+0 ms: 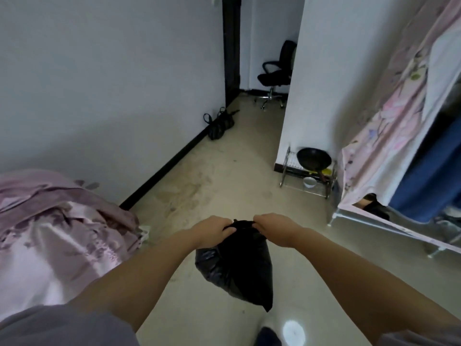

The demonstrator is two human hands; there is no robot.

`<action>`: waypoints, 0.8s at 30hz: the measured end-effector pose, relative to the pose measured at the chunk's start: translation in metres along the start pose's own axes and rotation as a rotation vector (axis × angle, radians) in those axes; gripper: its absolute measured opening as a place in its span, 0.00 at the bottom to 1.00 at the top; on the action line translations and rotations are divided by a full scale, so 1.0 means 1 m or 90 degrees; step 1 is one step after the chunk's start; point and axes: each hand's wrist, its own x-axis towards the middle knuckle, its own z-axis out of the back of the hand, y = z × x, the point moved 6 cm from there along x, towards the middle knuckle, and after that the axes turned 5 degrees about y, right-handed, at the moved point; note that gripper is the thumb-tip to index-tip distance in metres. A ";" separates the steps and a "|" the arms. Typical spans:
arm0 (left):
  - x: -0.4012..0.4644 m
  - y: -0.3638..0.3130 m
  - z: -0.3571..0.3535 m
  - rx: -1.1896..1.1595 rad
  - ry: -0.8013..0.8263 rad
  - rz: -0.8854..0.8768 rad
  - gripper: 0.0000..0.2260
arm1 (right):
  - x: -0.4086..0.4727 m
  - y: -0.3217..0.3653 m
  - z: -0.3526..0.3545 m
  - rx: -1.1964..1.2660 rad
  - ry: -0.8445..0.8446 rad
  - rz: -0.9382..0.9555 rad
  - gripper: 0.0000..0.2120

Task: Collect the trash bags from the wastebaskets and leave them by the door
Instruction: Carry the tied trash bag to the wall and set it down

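**While held up by its neck: one black bag, two hands**

Far left: pink bedding (50, 221), piled up, well apart from the job.

Next, by the left wall and near the dark door frame (230, 46): two small black bags (219, 124) down on the floor (212, 171). Set there on purpose, most likely, since the trash has to wait by the door.

Then the middle. Left hand (212, 229) curled tight, pinching the left side of the bag's top. Black trash bag (237, 265) hanging in the air between both hands, off the floor, full and lumpy, pointed at the bottom. Right hand (270, 227) curled tight too, pinching the right side of the top. Both arms stretched forward and down, knuckles up, fists close together. Held that way, probably, to pull the neck shut or tie a knot so nothing spills.

Right of that: a metal rack (308, 178) with a black pan (314, 158), then a flowery curtain (389, 108).
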 end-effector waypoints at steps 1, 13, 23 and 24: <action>0.025 0.012 0.013 0.002 -0.007 -0.001 0.13 | 0.025 -0.012 0.012 -0.006 -0.001 0.005 0.15; 0.284 0.124 0.182 -0.071 -0.044 0.067 0.14 | 0.319 -0.161 0.157 -0.037 0.031 0.088 0.14; 0.490 0.267 0.301 -0.070 0.002 0.055 0.14 | 0.559 -0.242 0.246 -0.009 0.023 0.080 0.10; 0.510 0.280 0.318 -0.065 0.004 0.056 0.14 | 0.581 -0.248 0.257 -0.002 0.021 0.075 0.09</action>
